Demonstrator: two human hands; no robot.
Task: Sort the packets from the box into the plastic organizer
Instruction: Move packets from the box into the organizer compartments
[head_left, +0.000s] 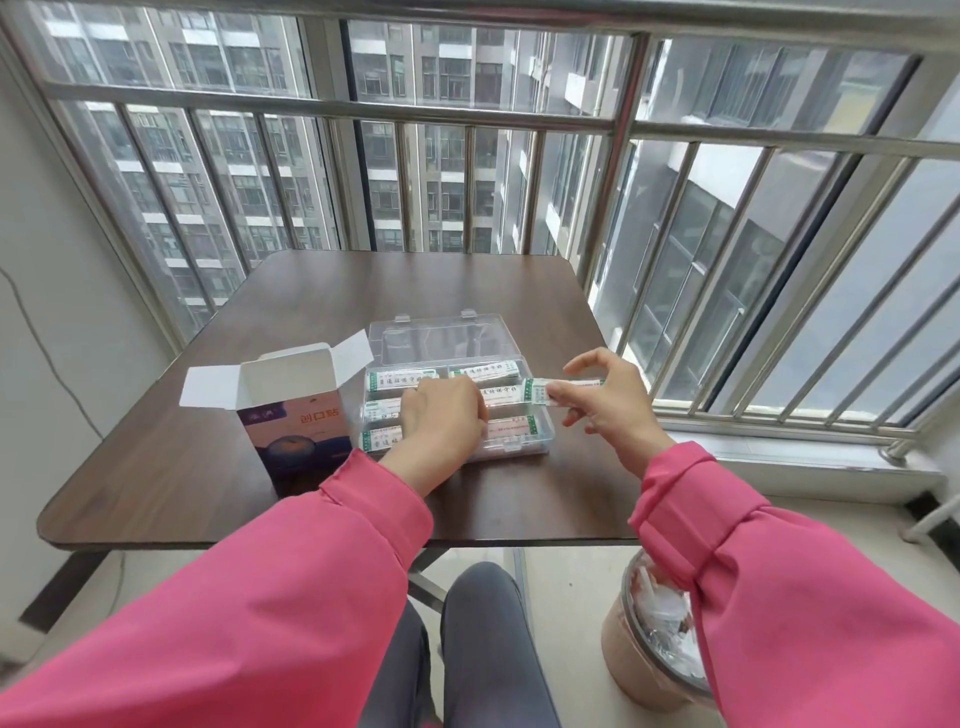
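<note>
One packet (563, 389), a long white strip with green ends, is pinched at its near edge between the thumb and curled fingers of the right hand (605, 400), whose forefinger is raised above it; the strip lies level, just beside the right wall of the plastic organizer (540, 431), its left end reaching over that wall. The left hand (441, 415) rests knuckles up over the middle of the organizer with its fingers curled downward onto the packets there; whether it pinches one cannot be told, as the fingertips are hidden beneath the hand. The organizer is clear, its lid (441, 338) thrown back flat on the table (311, 291). About six compartments in two columns can be made out, each showing part of a packet, though the hand covers the centre and the count is uncertain. One box (293, 415), purple with white flaps open, stands upright just left of the organizer; its inside cannot be seen. Both arms wear pink sleeves (779, 597). One bin (649, 644) with a plastic liner stands on the floor under the right forearm, partly hidden by it.
</note>
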